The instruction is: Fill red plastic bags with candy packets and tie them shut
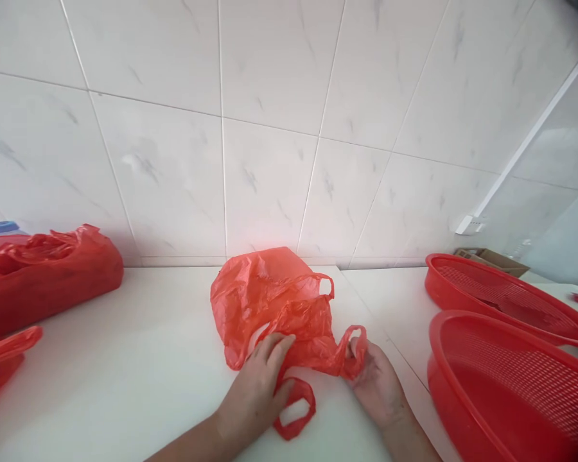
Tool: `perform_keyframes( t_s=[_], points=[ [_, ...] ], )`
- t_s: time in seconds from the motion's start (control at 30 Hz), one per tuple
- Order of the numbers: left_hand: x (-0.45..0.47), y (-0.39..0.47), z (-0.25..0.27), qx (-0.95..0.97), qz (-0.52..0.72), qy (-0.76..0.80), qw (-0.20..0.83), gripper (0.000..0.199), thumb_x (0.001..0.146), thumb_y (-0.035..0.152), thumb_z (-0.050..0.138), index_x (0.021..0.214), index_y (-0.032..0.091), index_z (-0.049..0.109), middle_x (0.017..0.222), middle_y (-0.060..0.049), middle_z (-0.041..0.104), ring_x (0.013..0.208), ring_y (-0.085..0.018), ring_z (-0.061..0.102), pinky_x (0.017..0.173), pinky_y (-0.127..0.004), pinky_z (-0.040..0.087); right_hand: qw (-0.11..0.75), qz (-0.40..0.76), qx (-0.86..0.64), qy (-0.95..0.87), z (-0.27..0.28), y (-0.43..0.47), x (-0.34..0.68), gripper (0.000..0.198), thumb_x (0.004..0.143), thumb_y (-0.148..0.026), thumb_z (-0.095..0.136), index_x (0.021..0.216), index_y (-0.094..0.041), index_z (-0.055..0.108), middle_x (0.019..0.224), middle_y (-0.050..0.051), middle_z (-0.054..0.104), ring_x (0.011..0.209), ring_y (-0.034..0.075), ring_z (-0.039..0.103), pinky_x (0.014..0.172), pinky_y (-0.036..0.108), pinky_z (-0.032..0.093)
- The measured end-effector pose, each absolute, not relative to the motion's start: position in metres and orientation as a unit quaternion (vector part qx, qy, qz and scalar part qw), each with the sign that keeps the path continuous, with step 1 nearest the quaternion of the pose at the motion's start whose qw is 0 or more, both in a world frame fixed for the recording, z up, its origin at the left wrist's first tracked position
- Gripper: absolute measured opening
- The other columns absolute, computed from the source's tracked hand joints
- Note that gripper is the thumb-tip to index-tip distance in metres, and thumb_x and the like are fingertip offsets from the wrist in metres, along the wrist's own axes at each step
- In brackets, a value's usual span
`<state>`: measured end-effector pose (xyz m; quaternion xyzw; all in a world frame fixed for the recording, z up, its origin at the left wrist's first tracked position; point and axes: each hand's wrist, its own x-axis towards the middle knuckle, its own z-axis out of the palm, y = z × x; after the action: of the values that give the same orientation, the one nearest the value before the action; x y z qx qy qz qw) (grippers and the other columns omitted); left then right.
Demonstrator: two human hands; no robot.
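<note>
A crumpled red plastic bag (260,292) lies on the white tabletop in front of me, close to the wall. Its looped handles point toward me and to the right. My left hand (255,388) is closed on the near edge of the bag, fingers bent over the film, and one handle loop hangs below the thumb. On the right, my right hand (378,382) has a handle loop in its fingers, palm turned up. The plastic partly covers those fingertips.
Folded red bags (52,276) are stacked at the left, with a blue bottle cap (4,227) behind. Two red mesh baskets (462,385) stand at the right, a cardboard box (494,260) beyond them. A tiled wall (270,160) closes off the back.
</note>
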<state>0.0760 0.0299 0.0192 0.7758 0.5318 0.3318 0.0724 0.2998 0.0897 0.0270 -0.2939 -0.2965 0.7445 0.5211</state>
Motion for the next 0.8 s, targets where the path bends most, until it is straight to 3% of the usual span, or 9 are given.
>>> perform_keyframes(
  t_s=[0.13,0.3,0.43,0.53,0.63,0.8],
  points=[
    [0.060,0.041,0.020,0.740,0.345,0.565,0.116,0.054,0.078,0.011,0.053,0.130,0.025,0.043,0.124,-0.008,0.056,0.113,-0.025,0.055,0.089,-0.041,0.052,0.544,0.726,-0.304,-0.291,0.026,0.096,0.307,0.040,0.081,-0.043,0.058,0.051,-0.018,0.049,0.071,0.000,0.059,0.069,0.015,0.055,0.067,0.029,0.048],
    [0.057,0.043,0.024,0.716,0.351,0.585,0.146,0.055,0.078,0.028,0.063,0.130,0.024,0.044,0.124,-0.010,0.057,0.113,-0.028,0.056,0.086,-0.040,0.052,0.546,0.707,-0.331,-0.305,0.026,0.101,0.313,0.027,0.078,-0.045,0.061,0.066,-0.021,0.062,0.092,0.005,0.065,0.104,0.024,0.056,0.087,0.039,0.047],
    [0.055,0.045,0.026,0.707,0.367,0.589,0.134,0.037,0.084,0.024,0.054,0.120,0.024,0.053,0.116,-0.008,0.062,0.106,-0.026,0.060,0.086,-0.040,0.052,0.574,0.665,-0.373,-0.298,0.026,0.103,0.315,0.023,0.075,-0.043,0.063,0.071,-0.021,0.062,0.094,0.004,0.061,0.104,0.022,0.053,0.086,0.036,0.047],
    [0.053,0.048,0.024,0.707,0.380,0.581,0.135,0.035,0.077,0.011,0.052,0.109,0.024,0.060,0.106,-0.005,0.065,0.097,-0.023,0.063,0.080,-0.037,0.055,0.609,0.525,-0.495,-0.330,0.035,0.097,0.314,0.020,0.075,-0.041,0.062,0.073,-0.022,0.059,0.090,0.001,0.058,0.097,0.020,0.053,0.079,0.031,0.046],
    [0.052,0.050,0.021,0.706,0.389,0.575,0.141,0.042,0.072,0.003,0.046,0.104,0.025,0.063,0.101,-0.004,0.066,0.093,-0.022,0.063,0.078,-0.036,0.056,0.581,0.327,-0.601,-0.441,0.055,0.077,0.305,0.019,0.080,-0.042,0.057,0.077,-0.023,0.056,0.085,0.000,0.055,0.081,0.017,0.051,0.069,0.029,0.041],
    [0.052,0.051,0.021,0.705,0.393,0.569,0.156,0.050,0.064,-0.003,0.040,0.095,0.025,0.068,0.095,-0.002,0.067,0.089,-0.021,0.063,0.079,-0.036,0.054,0.604,0.117,-0.433,-0.659,0.083,0.029,0.273,0.013,0.085,-0.027,0.051,0.073,-0.023,0.051,0.075,0.002,0.051,0.066,0.015,0.050,0.059,0.027,0.041]
  ],
)
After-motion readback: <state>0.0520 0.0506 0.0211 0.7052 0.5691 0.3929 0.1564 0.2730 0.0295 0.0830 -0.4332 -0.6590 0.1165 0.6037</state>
